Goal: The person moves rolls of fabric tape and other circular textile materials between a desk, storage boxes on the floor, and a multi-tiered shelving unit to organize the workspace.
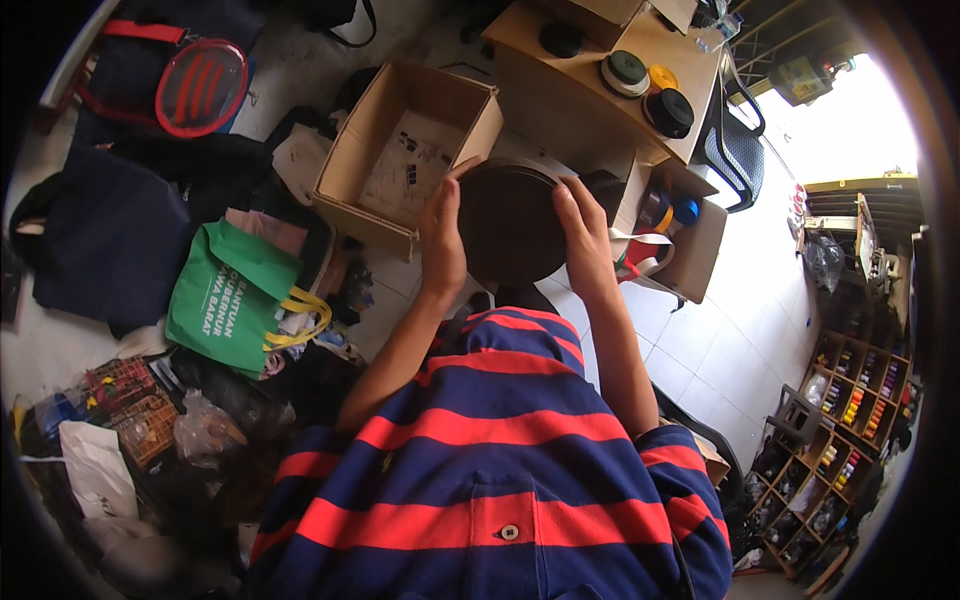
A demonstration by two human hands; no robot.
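Both my hands hold a large, dark, round thing [512,224], flat-faced and thick-rimmed like a roll of strap. I cannot make out its exact kind. My left hand [442,235] presses against its left side, fingers stretched along the rim. My right hand [588,232] grips the opposite side with its thumb near the top edge. Just left of my hands is an open cardboard box [350,160] with small dark bits on its bottom. On the right, another open cardboard box [705,250] contains several rolls, one of them blue, and white strap hangs over its side.
A wooden table [570,85] at the far side carries black, green-and-white and yellow rolls [625,74]. Bags, including a green one [215,300], crowd the left floor. A black chair [735,150] and a rack of thread spools [840,430] stand at the right.
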